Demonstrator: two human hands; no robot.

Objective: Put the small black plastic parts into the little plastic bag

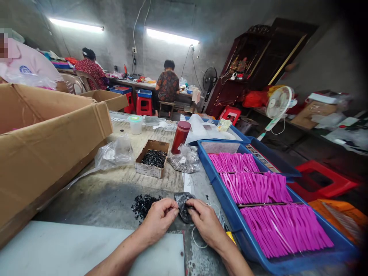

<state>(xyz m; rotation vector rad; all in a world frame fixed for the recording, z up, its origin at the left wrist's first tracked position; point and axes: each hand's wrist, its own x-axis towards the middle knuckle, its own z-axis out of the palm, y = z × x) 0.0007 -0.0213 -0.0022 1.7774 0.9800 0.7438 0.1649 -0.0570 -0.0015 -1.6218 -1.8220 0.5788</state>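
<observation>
Both hands meet over the worn tabletop (115, 199) near its front edge. My left hand (159, 219) and my right hand (205, 223) pinch a small crumpled dark plastic bag (183, 204) between their fingertips. Just left of the bag lies a loose pile of small black parts (143, 205). A blue tray (230, 214) with three rows of bright pink strips (255, 187) runs along the right of my right hand.
A big open cardboard box (43, 145) fills the left side. Ahead stand a small carton of black parts (153, 158), a dark red flask (180, 137), clear bags (115, 153) and a lidded cup (135, 124). Two people sit at a far bench, backs turned. A white fan (278, 102) stands right.
</observation>
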